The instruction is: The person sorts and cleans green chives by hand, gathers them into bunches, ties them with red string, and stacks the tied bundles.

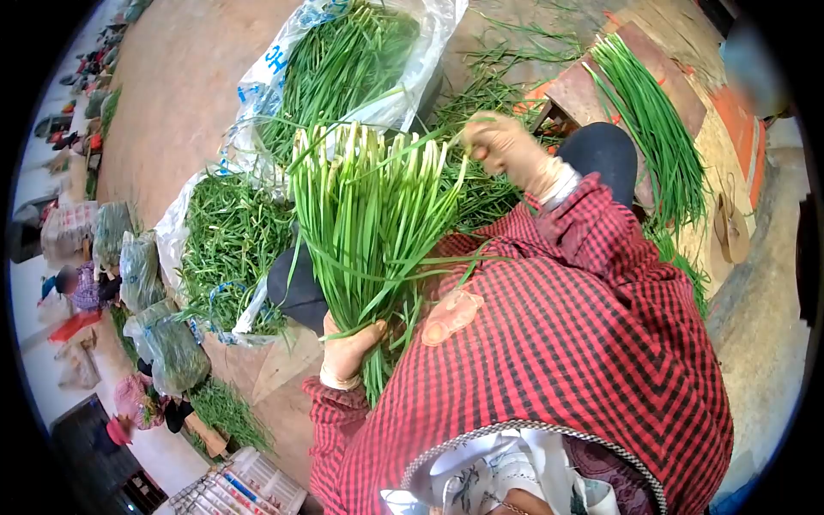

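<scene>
My left hand (350,350), in a pale glove, is wrapped round the lower leafy part of a bunch of garlic chives (369,215). The bunch fans out, its whitish cut ends pointing away from me. At the right edge of those ends is my right hand (508,150), also gloved, with its fingers curled into a pinch. A thin pale stalk reaches its fingertips, which are slightly blurred. A tidy bundle of chives (657,129) lies to the right on a low wooden stool (571,90).
Ahead stands a clear plastic bag (438,43) full of chives. Another open bag (172,232), at left, holds loose trimmings. More scraps (481,94) lie on the floor. Sandals (731,227) are at right. Along the far left are filled bags (142,270), people and a crate (249,489).
</scene>
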The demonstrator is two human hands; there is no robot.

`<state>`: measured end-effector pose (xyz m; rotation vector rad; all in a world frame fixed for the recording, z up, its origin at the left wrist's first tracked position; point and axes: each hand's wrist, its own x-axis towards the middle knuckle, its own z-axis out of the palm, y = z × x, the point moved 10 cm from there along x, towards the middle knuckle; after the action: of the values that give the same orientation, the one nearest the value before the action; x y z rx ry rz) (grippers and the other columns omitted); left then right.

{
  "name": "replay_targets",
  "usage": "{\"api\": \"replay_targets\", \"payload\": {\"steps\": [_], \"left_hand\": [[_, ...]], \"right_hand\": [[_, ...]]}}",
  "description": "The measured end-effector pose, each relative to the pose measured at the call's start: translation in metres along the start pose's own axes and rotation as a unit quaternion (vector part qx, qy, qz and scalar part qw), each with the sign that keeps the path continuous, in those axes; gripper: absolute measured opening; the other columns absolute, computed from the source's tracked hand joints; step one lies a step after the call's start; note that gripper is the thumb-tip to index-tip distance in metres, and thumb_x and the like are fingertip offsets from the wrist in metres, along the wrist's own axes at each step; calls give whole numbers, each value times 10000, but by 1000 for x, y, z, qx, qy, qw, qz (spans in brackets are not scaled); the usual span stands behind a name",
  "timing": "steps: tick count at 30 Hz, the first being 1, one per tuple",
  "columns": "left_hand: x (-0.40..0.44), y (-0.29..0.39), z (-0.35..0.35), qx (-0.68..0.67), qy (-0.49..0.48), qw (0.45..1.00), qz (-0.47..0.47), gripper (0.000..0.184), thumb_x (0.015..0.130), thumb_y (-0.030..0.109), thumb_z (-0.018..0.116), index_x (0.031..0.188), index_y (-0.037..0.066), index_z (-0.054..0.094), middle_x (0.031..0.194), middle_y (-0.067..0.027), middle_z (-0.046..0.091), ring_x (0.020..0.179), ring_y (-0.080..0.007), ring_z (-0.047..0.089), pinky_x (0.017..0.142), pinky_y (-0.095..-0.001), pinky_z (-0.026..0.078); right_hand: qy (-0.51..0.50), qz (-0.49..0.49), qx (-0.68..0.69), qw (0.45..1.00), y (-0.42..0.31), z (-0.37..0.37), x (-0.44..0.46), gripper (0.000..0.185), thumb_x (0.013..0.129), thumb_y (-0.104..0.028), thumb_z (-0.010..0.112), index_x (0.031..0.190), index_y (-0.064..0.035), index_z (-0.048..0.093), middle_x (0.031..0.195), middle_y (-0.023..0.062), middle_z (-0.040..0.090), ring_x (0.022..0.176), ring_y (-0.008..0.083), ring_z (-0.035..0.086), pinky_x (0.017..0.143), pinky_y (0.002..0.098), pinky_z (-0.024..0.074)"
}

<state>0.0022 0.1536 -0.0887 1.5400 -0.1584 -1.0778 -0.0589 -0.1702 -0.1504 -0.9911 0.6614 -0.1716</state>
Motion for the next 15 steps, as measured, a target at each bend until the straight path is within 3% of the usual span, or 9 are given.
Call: {"api": "replay_targets", "payload": {"steps": [1,3,4,5,7,9,12,13,15], "left_hand": [[-2,0,-6,0,3,1000,1,249,758,-81,657,994,-4,641,895,-39,685,749,-108,616,701,-262,504],[-5,-2,-15,44,-10,999,2,306,758,-75,665,1052,0,623,951,-31,680,794,-106,613,746,-268,504],[-7,-1,-16,46,-7,999,-12,363,757,-66,671,1106,2,600,984,-31,672,838,-105,610,771,-269,498],[-5,-1,-19,47,-2,999,-8,363,757,-66,671,1106,2,600,984,-31,672,838,-105,610,771,-269,498],[0,-1,-19,78,-3,997,12,427,753,-62,675,1161,1,568,1043,-35,656,922,-101,599,818,-261,482],[6,-2,-9,88,-11,996,1,472,750,-63,670,1201,3,549,1070,-29,640,960,-92,580,839,-254,470],[15,-5,17,78,-44,996,-13,515,755,-66,645,1250,14,532,1062,-19,641,942,-106,586,840,-262,475],[16,-5,21,78,-44,996,-15,515,755,-66,645,1250,14,532,1062,-19,641,942,-106,586,840,-262,475],[16,-13,32,90,-81,991,-52,536,754,-70,637,1272,17,529,1079,-22,652,956,-106,594,858,-259,477]], "right_hand": [[-3,-9,71,997,-8,-19,4,76,866,-146,621,878,-78,589,665,-23,547,489,52,462,411,177,340],[58,-65,-92,992,-30,-62,15,163,858,-194,658,841,-64,560,638,-31,532,480,40,437,406,187,323],[74,-14,-355,932,-27,-78,22,421,846,-323,707,1086,-4,574,914,124,655,744,181,636,632,281,520],[69,-19,-355,932,-14,-77,25,421,846,-323,707,1086,-4,574,914,124,655,744,181,636,632,281,520],[-47,-252,-625,738,-12,-13,-4,914,804,-494,719,1386,105,349,1380,307,448,1264,376,489,1063,390,398],[-202,-61,-452,867,13,36,-24,1227,749,-627,710,1473,126,66,1538,324,139,1461,378,124,1199,369,104],[-173,-144,-283,933,3,77,-5,1226,752,-661,686,1471,125,79,1516,309,223,1439,367,213,1177,357,184],[-89,-176,-259,946,-5,71,10,1077,785,-599,696,1467,79,209,1447,267,371,1358,332,360,1111,361,307],[-38,-159,-256,953,-40,71,9,806,844,-511,681,1378,27,407,1279,190,545,1176,255,507,996,345,409]]}}
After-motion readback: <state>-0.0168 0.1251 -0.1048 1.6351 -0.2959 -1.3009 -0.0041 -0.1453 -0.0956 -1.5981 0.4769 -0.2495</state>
